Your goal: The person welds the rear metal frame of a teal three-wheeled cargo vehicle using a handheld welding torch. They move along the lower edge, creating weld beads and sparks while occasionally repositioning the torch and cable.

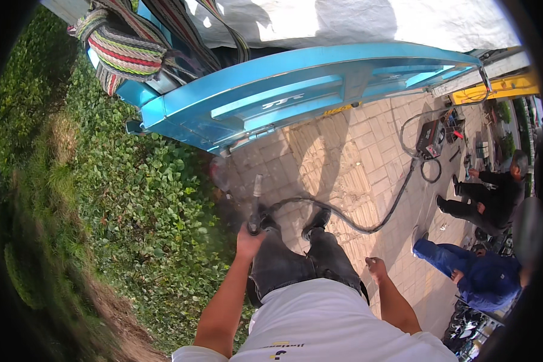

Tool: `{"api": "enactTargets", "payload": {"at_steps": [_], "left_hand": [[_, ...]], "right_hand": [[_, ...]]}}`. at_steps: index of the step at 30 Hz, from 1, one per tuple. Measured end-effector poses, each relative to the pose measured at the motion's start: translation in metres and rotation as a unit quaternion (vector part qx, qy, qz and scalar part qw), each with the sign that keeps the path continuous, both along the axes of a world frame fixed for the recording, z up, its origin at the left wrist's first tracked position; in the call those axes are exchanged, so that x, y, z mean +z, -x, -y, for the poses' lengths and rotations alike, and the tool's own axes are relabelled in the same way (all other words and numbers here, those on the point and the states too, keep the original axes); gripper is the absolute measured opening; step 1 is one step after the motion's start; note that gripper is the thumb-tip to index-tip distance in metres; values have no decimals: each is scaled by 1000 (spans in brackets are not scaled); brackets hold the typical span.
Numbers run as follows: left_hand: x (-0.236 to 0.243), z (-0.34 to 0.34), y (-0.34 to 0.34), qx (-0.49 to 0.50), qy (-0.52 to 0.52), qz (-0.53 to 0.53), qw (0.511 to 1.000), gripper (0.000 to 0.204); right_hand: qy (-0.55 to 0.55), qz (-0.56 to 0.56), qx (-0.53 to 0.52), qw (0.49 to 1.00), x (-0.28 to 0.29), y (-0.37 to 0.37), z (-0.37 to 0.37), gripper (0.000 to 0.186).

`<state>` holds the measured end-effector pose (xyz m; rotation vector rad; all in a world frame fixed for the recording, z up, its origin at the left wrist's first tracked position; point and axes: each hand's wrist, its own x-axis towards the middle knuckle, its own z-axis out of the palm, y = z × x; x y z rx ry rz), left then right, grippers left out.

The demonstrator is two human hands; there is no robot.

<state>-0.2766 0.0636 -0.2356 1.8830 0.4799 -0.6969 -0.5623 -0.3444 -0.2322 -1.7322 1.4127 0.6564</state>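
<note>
My left hand (pixel 249 241) is closed around the dark handle of a welding torch (pixel 257 202), whose pale nozzle points up and away from me. Ahead of the nozzle, apart from it, is the lower edge of a blue truck tailgate (pixel 277 102). A thick black cable (pixel 338 218) runs from the torch over the paving to a small dark welding machine (pixel 431 139) at the right. At my right side hangs my right hand (pixel 377 269), its fingers curled in; whether anything small is inside cannot be seen.
Green bushes (pixel 145 217) grow close along my left. Knotted striped straps (pixel 127 51) hang over the truck's left corner. On the brick paving (pixel 368 175) the cable loops to the right. Two people sit there, one in dark clothes (pixel 492 202), one in blue (pixel 476 271).
</note>
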Motion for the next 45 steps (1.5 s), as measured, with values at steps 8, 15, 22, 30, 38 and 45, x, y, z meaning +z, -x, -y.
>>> {"api": "enactTargets", "payload": {"at_steps": [8, 15, 22, 30, 38, 45], "left_hand": [[-33, -31, -29, 2, 24, -3, 1000, 34], [-8, -15, -55, 16, 111, -61, 992, 45], [-43, -21, -57, 45, 82, -62, 994, 81], [-35, -2, -50, 9, 62, -6, 998, 73], [13, 81, 31, 90, -5, 79, 993, 56], [13, 80, 95, 247, 7, 57, 967, 62]], "right_hand": [[22, 40, 8, 999, -1, -38, -41, 43], [92, 20, 9, 996, -13, -27, -30, 54], [253, 67, -80, 962, 52, -64, 49, 58], [380, -30, -128, 915, 113, -52, 196, 66], [521, -165, 127, 828, 139, 25, 439, 60], [522, -224, 455, 686, 150, -19, 575, 48]]}}
